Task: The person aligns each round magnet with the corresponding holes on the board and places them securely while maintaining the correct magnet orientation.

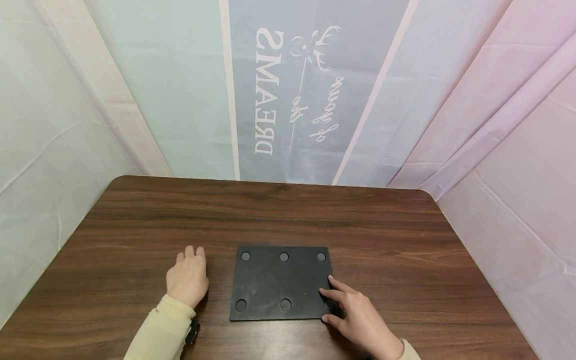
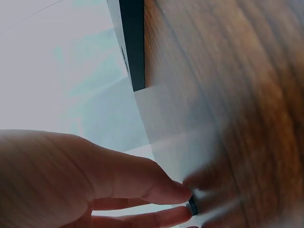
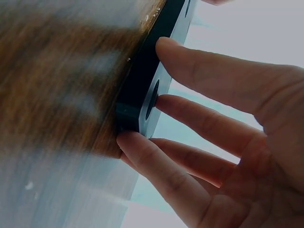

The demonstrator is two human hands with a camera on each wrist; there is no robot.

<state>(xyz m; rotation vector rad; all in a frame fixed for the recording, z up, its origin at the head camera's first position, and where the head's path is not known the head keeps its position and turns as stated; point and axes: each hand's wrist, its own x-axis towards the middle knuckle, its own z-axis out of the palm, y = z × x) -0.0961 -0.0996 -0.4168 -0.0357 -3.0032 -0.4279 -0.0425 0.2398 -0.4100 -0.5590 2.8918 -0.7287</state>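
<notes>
A flat black rectangular board [image 1: 265,280] with round recesses lies on the wooden table. My right hand [image 1: 360,320] holds its near right corner. In the right wrist view the thumb [image 3: 173,54] presses the board's near side, one fingertip touches the top by a round recess [image 3: 152,99], and another finger rests against the end face. Left of the board, my left hand [image 1: 186,280] is low over the table. In the left wrist view its thumb and finger pinch a small dark piece [image 2: 192,205] close to the tabletop; the head view hides this piece behind the hand.
The dark wooden table [image 1: 382,225] has rounded far corners. A printed cloth [image 1: 288,100] with lettering hangs behind its far edge, and pale cloth [image 1: 517,200] hangs at both sides. A dark band [image 1: 192,331] shows at the left wrist.
</notes>
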